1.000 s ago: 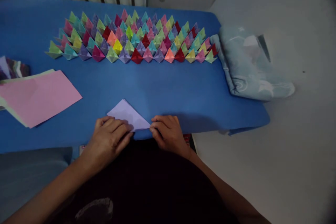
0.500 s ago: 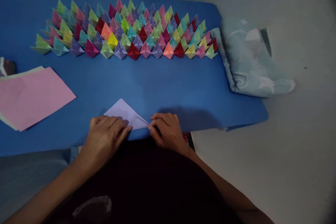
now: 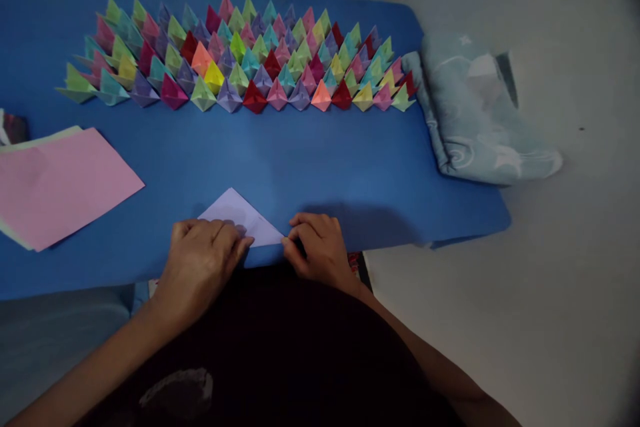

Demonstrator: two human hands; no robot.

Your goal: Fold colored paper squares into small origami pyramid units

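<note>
Lilac paper lies under both hands' fingers.

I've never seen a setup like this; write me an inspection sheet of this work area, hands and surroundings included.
Surface: blue tabletop, under all the paper
Job's things: folded lilac paper at the near edge; rows of small colorful folded paper shapes farther back
Clutter: pink paper over pale green paper at left; dark object cut off by the picture edge, unclear
Grip: bare hands; left hand on the lilac paper, right hand at its right corner
Cables: nothing seen
Surroundings: folded blue-gray cloth at right; pale wall
</note>
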